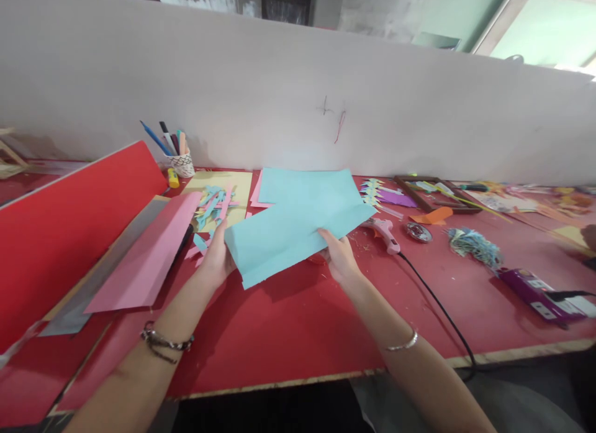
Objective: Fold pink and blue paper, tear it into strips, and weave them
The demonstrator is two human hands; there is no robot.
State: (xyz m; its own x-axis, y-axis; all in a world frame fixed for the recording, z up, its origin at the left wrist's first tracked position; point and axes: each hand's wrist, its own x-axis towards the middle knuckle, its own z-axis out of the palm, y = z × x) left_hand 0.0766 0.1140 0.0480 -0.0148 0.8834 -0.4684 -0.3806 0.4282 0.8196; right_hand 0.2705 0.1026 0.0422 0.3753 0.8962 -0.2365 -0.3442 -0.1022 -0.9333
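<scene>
A light blue paper sheet [279,240] is held tilted above the red table, its near edge slightly uneven. My left hand [218,256] grips its left edge, fingers mostly hidden behind the paper. On the lower right edge, my right hand [341,253] pinches it with the thumb on top. Behind it lies another light blue sheet [307,184], partly covered, over some pink paper [257,194]. Small blue and pink paper cuttings [214,206] lie on a yellow sheet [242,181] beyond my left hand.
Right of my hands are a pink glue gun [385,234] with a black cord, a purple power strip [535,293] and a dark wooden frame [419,200]. A pen cup [181,163], a red board [84,222] and pink paper [149,259] stand left. A white partition [279,97] rises behind.
</scene>
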